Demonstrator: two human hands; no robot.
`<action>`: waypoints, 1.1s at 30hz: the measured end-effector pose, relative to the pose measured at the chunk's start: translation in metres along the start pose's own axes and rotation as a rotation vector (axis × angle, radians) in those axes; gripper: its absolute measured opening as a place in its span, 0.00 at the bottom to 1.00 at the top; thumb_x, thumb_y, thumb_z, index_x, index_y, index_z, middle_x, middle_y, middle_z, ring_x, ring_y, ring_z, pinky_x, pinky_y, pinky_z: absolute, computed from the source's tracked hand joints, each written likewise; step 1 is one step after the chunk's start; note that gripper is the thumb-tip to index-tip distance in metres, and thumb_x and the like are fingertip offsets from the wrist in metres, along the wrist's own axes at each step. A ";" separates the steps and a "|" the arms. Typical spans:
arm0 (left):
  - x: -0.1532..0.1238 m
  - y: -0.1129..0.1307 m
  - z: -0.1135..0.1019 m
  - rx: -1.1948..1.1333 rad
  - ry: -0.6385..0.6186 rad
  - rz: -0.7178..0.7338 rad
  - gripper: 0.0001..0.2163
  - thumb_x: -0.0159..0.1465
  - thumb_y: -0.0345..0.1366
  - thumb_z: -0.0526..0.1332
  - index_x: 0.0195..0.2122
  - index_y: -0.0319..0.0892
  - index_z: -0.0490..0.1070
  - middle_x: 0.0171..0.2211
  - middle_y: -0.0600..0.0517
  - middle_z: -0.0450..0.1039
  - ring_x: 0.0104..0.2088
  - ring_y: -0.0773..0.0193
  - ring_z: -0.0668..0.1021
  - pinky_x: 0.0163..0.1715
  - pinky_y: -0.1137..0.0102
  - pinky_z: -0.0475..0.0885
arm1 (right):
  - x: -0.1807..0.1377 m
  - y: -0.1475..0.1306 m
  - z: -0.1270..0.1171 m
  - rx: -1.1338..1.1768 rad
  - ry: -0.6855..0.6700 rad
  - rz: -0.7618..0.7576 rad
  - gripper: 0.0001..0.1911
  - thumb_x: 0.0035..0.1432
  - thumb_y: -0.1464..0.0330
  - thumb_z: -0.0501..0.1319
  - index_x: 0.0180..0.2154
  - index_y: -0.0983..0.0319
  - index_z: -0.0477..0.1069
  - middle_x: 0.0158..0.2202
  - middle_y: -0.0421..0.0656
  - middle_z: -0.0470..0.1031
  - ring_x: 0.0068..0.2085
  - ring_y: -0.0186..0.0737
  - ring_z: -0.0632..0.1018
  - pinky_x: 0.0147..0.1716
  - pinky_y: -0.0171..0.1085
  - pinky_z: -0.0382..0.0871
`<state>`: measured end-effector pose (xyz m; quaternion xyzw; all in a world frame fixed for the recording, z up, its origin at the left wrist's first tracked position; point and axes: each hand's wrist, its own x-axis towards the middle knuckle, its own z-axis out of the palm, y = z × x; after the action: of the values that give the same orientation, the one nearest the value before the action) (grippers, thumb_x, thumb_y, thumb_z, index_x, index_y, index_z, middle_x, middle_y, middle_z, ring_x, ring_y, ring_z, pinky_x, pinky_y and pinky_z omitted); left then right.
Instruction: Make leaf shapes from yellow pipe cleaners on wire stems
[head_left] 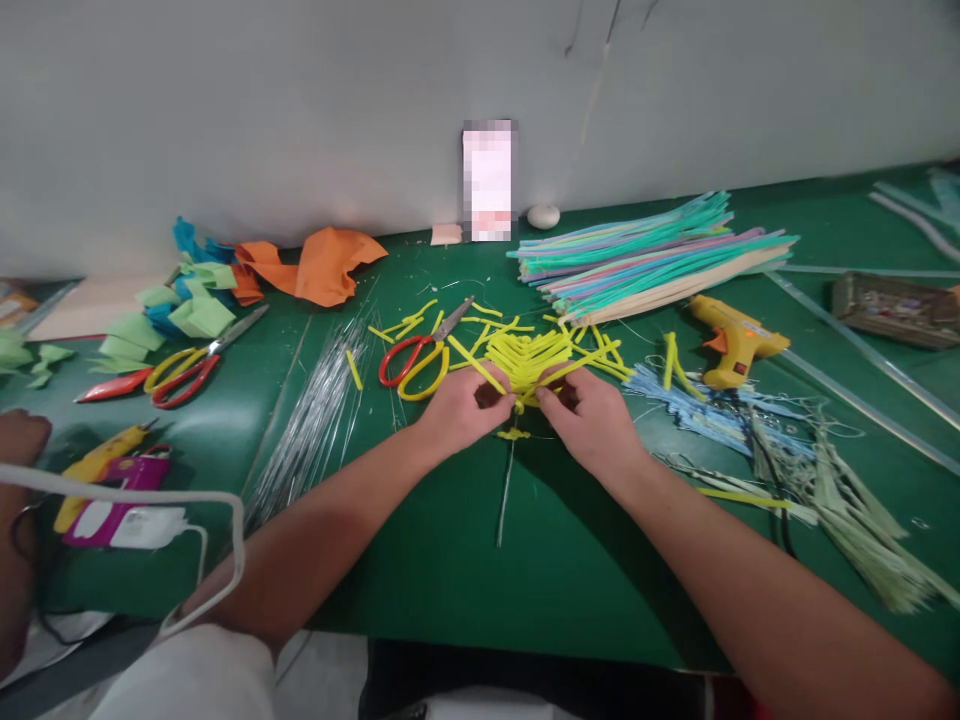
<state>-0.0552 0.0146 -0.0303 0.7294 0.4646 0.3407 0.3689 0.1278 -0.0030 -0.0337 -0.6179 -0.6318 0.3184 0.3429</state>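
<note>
Both my hands hold a yellow pipe-cleaner piece [529, 352] with many V-shaped rows, like a leaf or feather, over the green table. My left hand [469, 405] pinches its lower left side, thumb and finger closed by a slanting yellow strand. On the lower right side, my right hand [581, 405] pinches another yellow strand. From the bottom of the piece a thin wire stem [506, 495] points toward me, with a small yellow twist near its top. Scissors [424, 365] with red and yellow handles lie just left of the piece, among cut yellow pipe-cleaner bits.
A bundle of colored pipe cleaners [652, 255] lies at the back right, near a yellow glue gun [739, 345]. Blue and pale green fibre strands [750, 420] spread below it. Thin wires [319, 410] lie left of my hands. Another person's arm [19, 540] shows at far left.
</note>
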 end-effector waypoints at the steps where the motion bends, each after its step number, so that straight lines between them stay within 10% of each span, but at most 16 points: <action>1: 0.000 0.000 0.000 -0.021 -0.014 -0.002 0.02 0.57 0.32 0.63 0.30 0.40 0.71 0.28 0.52 0.74 0.26 0.68 0.76 0.27 0.73 0.72 | 0.000 0.000 0.000 0.010 -0.007 0.008 0.09 0.53 0.62 0.57 0.33 0.60 0.70 0.29 0.43 0.76 0.27 0.39 0.74 0.28 0.38 0.64; 33: 0.001 -0.005 -0.005 0.102 -0.076 0.116 0.02 0.55 0.28 0.62 0.30 0.40 0.71 0.29 0.52 0.74 0.31 0.66 0.76 0.32 0.71 0.71 | -0.001 -0.004 0.001 -0.127 -0.160 -0.082 0.09 0.49 0.69 0.59 0.35 0.60 0.74 0.28 0.40 0.75 0.27 0.37 0.72 0.28 0.36 0.63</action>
<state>-0.0608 0.0182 -0.0315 0.7853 0.4238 0.3094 0.3285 0.1242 -0.0039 -0.0311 -0.5845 -0.7010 0.3117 0.2642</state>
